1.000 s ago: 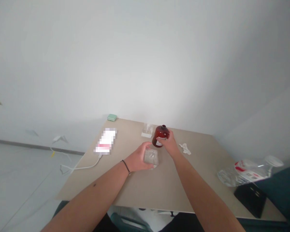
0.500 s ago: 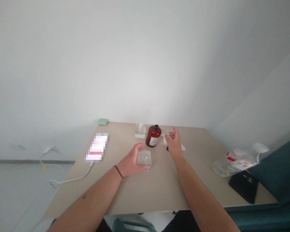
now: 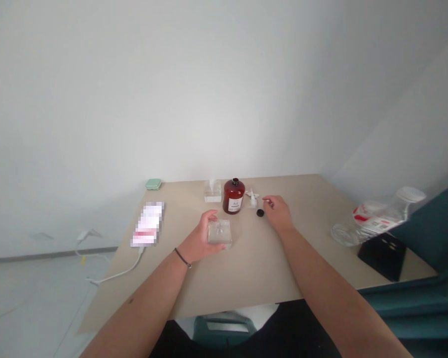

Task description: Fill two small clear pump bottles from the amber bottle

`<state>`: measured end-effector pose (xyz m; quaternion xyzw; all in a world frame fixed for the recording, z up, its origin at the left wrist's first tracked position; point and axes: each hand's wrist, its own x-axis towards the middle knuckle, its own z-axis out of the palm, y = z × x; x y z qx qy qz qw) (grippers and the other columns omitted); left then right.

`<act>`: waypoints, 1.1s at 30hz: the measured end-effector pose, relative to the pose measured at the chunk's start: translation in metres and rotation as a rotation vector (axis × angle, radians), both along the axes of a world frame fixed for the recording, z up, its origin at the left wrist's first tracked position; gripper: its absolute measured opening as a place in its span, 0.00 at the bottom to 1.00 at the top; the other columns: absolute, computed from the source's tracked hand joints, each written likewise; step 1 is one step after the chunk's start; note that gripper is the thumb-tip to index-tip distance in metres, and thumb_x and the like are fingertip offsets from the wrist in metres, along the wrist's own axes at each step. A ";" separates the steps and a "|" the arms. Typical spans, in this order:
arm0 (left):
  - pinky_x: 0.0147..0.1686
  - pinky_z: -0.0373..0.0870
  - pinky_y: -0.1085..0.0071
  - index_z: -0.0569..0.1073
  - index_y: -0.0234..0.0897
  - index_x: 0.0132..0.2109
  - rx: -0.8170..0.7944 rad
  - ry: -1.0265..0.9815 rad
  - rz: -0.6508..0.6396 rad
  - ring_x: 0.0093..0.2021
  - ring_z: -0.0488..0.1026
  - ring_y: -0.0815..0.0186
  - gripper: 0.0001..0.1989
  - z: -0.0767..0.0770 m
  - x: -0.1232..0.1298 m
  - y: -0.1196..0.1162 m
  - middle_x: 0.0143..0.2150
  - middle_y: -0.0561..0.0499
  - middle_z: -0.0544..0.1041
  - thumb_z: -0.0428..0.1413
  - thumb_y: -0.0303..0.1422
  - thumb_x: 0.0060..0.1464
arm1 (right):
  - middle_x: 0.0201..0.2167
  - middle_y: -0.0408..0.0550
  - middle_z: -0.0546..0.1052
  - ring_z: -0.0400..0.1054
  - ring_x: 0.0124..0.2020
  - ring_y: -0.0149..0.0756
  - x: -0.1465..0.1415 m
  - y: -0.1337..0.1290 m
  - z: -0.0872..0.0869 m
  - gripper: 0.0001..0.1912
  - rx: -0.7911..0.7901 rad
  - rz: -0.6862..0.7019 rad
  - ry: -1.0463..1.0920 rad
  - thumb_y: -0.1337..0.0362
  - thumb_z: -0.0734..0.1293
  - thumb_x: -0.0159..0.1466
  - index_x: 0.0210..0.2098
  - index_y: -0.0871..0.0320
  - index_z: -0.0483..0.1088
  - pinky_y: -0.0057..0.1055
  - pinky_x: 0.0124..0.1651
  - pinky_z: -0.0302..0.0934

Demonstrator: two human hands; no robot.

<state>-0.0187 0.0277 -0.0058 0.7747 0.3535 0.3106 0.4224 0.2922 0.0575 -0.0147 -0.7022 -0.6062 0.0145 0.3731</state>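
My left hand [image 3: 202,238] is wrapped round the side of a clear square glass container [image 3: 220,232], which stands on the table. My right hand [image 3: 278,211] rests low over the table with its fingers curled in; a small bit shows at the fingertips, too small to name. Just left of those fingers lies a round black cap [image 3: 260,213]. A brown bottle [image 3: 233,197] with a white label and an uncapped neck stands between my hands, farther back. Beside it is a small white nozzle-like piece [image 3: 253,200]. A second clear square container [image 3: 212,192] stands left of the bottle.
A phone [image 3: 148,223] with a blurred screen lies at left, a white cable [image 3: 121,272] trailing off the edge. A green case [image 3: 153,184] sits at the back left corner. At right, a large clear plastic bottle [image 3: 377,219] leans by a black object [image 3: 383,256].
My right hand has come down and its fingers have curled in. The white sheet-like piece beneath it no longer shows there. The black cap is now uncovered. My left hand keeps its hold.
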 end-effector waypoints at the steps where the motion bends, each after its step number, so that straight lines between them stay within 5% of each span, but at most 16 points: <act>1: 0.56 0.62 0.53 0.45 0.42 0.62 0.004 -0.001 0.001 0.52 0.67 0.55 0.46 -0.001 0.000 0.000 0.53 0.44 0.61 0.66 0.34 0.44 | 0.40 0.52 0.75 0.70 0.36 0.38 0.000 0.001 -0.001 0.15 -0.004 -0.003 -0.002 0.63 0.60 0.62 0.41 0.59 0.76 0.38 0.47 0.63; 16: 0.55 0.61 0.54 0.45 0.47 0.63 -0.004 -0.031 0.000 0.52 0.66 0.57 0.46 -0.016 0.000 0.004 0.54 0.46 0.60 0.66 0.36 0.46 | 0.39 0.51 0.76 0.69 0.39 0.40 -0.004 -0.002 0.006 0.14 -0.056 -0.071 -0.102 0.67 0.60 0.61 0.41 0.56 0.76 0.38 0.49 0.57; 24: 0.55 0.62 0.53 0.45 0.48 0.63 -0.028 -0.057 -0.010 0.52 0.66 0.56 0.48 -0.019 0.000 0.005 0.54 0.47 0.60 0.67 0.34 0.44 | 0.50 0.55 0.72 0.65 0.52 0.52 0.009 -0.003 0.006 0.17 -0.256 -0.332 -0.212 0.64 0.62 0.61 0.48 0.50 0.76 0.45 0.50 0.57; 33: 0.57 0.59 0.51 0.45 0.48 0.64 -0.007 -0.076 -0.004 0.54 0.65 0.55 0.49 -0.019 0.001 0.006 0.53 0.47 0.61 0.68 0.34 0.42 | 0.54 0.54 0.72 0.63 0.54 0.51 0.001 -0.009 0.009 0.20 -0.216 -0.262 -0.261 0.65 0.60 0.63 0.52 0.49 0.74 0.46 0.53 0.55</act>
